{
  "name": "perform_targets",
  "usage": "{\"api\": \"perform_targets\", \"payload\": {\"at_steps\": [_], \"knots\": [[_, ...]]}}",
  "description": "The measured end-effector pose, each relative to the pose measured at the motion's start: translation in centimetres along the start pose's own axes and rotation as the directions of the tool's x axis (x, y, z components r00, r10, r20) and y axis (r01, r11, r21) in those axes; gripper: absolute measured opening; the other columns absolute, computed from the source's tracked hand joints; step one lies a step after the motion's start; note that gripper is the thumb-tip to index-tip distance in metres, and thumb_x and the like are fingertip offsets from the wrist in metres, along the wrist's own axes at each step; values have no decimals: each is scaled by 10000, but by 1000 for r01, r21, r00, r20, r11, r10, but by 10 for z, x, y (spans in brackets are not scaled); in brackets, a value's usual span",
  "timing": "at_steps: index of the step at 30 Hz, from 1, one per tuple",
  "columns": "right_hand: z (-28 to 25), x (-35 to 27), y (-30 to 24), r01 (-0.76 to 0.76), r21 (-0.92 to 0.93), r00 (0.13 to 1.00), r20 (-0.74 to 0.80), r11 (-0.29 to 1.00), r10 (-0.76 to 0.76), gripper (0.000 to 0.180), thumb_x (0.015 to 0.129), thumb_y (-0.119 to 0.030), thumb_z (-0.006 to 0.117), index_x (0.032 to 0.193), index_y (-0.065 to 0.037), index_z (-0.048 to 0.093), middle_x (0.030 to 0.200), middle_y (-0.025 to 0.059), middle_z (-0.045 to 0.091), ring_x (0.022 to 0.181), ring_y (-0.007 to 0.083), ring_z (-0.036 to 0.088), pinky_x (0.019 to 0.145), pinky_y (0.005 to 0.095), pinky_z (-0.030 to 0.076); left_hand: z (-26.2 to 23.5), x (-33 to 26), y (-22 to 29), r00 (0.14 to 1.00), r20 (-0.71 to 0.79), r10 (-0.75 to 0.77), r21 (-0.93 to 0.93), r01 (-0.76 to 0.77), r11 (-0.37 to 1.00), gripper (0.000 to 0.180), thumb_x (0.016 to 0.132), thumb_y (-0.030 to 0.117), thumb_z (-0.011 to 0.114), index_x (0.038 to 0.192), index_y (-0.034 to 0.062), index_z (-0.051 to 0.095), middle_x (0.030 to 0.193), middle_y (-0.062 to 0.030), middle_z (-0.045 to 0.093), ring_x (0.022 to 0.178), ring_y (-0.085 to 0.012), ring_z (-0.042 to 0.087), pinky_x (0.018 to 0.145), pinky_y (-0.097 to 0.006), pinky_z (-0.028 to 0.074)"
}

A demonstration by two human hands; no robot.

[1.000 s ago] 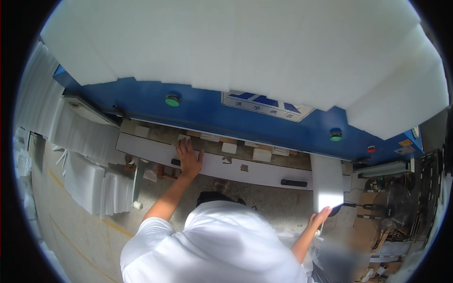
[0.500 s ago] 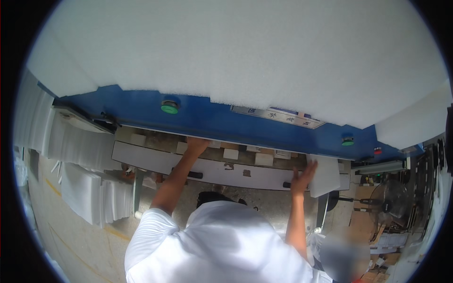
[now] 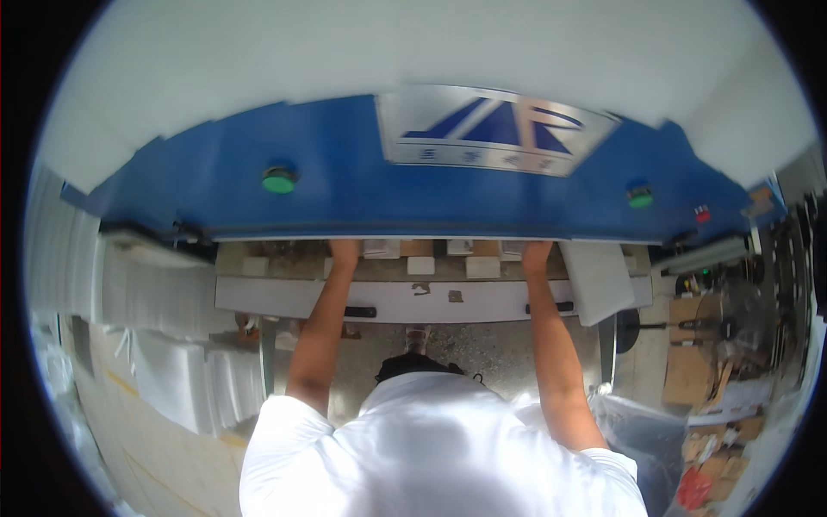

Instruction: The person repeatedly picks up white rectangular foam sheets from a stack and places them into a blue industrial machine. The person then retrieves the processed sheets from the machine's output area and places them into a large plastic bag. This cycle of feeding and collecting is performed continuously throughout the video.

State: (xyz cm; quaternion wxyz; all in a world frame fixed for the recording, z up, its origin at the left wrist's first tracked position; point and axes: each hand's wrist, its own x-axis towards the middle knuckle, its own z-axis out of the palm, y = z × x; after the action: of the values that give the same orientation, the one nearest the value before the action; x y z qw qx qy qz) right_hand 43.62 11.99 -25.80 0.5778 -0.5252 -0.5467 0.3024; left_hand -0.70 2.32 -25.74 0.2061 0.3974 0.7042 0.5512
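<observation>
Both arms reach forward under the lower edge of a blue machine panel. My left hand goes in left of centre, beside small white and brown blocks. On the right, my right hand goes in at the end of the same row. The panel edge hides the fingers of both, so I cannot see what they grip. Between them lie a white block and a brown block on the machine bed. A white foam sheet slants over the bed's front ledge just right of my right hand.
Green buttons and a red switch sit on the panel, with white foam sheets above it. Stacks of foam sheets stand at the left. A fan and cardboard are at the right.
My right hand has left the foam sheet's edge and moved forward and left under the panel. The left hand stays at the bed. The view has shifted, showing more of the panel.
</observation>
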Motion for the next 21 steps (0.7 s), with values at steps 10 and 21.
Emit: {"api": "perform_targets", "payload": {"at_steps": [10,21], "knots": [[-260,-249,-94,-30,700,892,-303,714,335,445,916,-267,583,1294,-50,496,1370,144,522,1199,249,519,1056,399,414,20,-254,164,859,497,121,-440,129,889,227,779,82,684,971,80,564,1317,-98,465,1304,-274,394,1077,-431,318],[-391,-356,-131,296,923,869,-367,244,332,669,930,-525,548,1371,-26,485,1249,114,610,1066,271,523,915,391,426,352,-409,296,213,871,443,40,-929,368,910,800,418,734,1496,50,279,1454,-209,382,1342,-408,346,1083,-620,280]]}}
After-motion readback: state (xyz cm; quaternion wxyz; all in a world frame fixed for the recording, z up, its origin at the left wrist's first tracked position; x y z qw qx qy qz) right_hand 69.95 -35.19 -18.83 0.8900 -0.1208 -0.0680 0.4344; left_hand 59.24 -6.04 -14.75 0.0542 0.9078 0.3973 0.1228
